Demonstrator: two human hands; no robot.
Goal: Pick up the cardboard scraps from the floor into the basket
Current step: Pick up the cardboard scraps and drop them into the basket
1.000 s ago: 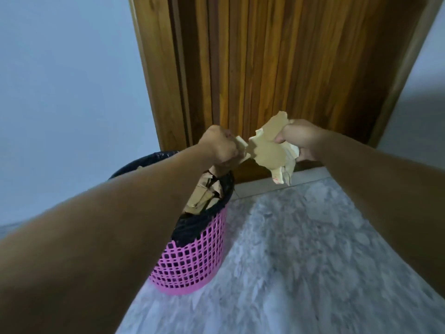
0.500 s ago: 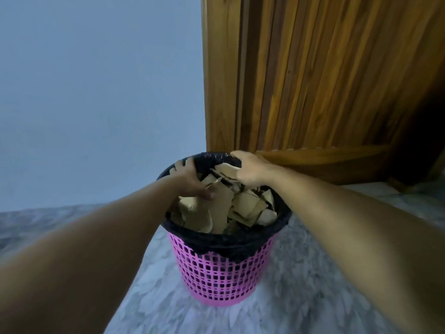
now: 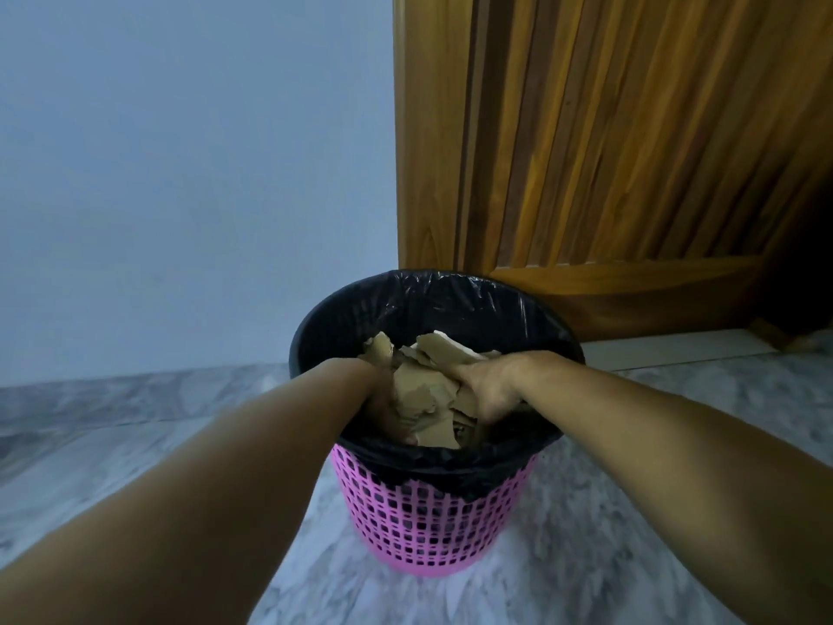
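Note:
A pink lattice basket (image 3: 432,530) with a black bin liner (image 3: 432,293) stands on the floor in front of me. Brown cardboard scraps (image 3: 421,392) are piled inside it, some poking up towards the rim. My left hand (image 3: 383,410) reaches down into the left side of the basket, fingers pointing down beside the pile. On the right side, my right hand (image 3: 489,390) lies against the scraps with its fingers sunk among them. The fingertips of both hands are hidden by cardboard and liner, so their grip does not show.
The basket stands on a grey marble floor (image 3: 631,512), close to a pale blue wall (image 3: 180,196) on the left. A wooden door (image 3: 608,151) and its frame rise right behind it. No loose scraps show on the visible floor.
A second ago both hands held scraps in the air beside the basket. They moved over it and have now pushed down deeper among the scraps inside.

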